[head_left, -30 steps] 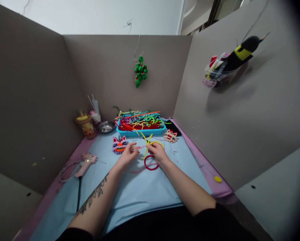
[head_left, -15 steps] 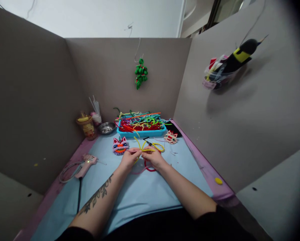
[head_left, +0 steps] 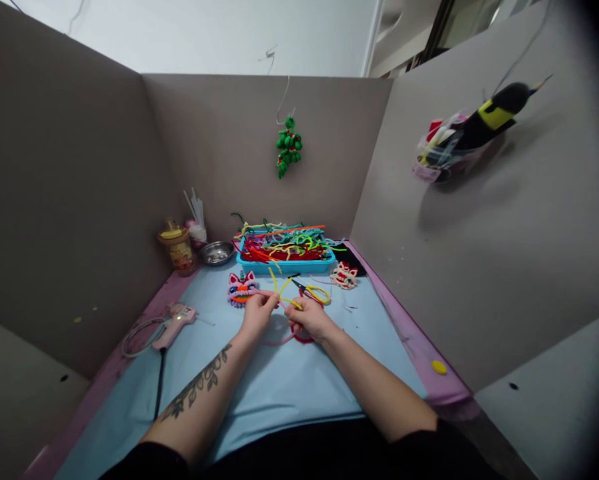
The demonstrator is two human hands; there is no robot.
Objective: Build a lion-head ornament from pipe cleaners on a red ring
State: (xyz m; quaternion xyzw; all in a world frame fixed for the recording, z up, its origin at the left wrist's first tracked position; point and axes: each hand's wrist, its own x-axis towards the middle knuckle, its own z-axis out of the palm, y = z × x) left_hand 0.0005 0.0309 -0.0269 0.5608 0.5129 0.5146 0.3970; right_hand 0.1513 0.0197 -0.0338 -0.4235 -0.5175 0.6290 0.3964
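Observation:
My left hand [head_left: 257,313] and my right hand [head_left: 310,318] meet over the light blue mat [head_left: 289,380], both pinched on a yellow pipe cleaner [head_left: 285,292] whose ends stick up between them. A red pipe cleaner loop [head_left: 299,335] lies on the mat under my right hand, with a pink strand beside it. Yellow-handled scissors [head_left: 310,291] rest just beyond my right hand. A pink lion-head craft [head_left: 241,287] sits past my left hand.
A blue tray [head_left: 285,257] heaped with coloured pipe cleaners stands at the back, a second small lion head [head_left: 343,275] to its right. A pink glue gun [head_left: 173,320], a metal bowl [head_left: 217,253] and a jar [head_left: 179,248] are at the left. Grey partitions enclose the desk.
My hands have drawn closer together on the yellow pipe cleaner and bent it. The scissors now show beyond my right hand. The view shifted slightly.

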